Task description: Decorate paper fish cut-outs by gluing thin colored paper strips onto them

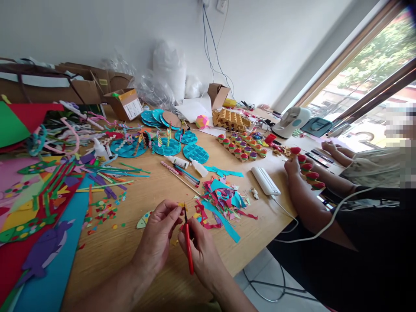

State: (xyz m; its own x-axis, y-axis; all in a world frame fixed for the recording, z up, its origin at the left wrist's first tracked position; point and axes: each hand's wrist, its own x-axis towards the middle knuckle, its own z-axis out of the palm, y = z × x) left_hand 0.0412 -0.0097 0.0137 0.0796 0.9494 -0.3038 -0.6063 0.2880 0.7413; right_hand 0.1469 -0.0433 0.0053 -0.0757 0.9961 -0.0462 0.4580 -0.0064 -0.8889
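My left hand (pixel 159 236) is closed in a pinch on a tiny yellow paper piece (pixel 180 205) just above the wooden table (pixel 152 260). My right hand (pixel 199 249) grips a pair of red-handled scissors (pixel 187 242), blade tip pointing up beside the left fingertips. A pale fish-shaped cutout (pixel 143 220) lies just left of my left hand. Directly beyond both hands lies a heap of coloured paper scraps (pixel 222 200).
Coloured foam sheets with fish shapes (pixel 35 216) cover the left side. Teal discs (pixel 172 146), glue bottles (pixel 199 167), a white power strip (pixel 265 180) and decorated cups (pixel 242 147) lie further back. A co-worker's hand (pixel 294 164) at right holds red pieces. Cardboard boxes (pixel 125 104) line the wall.
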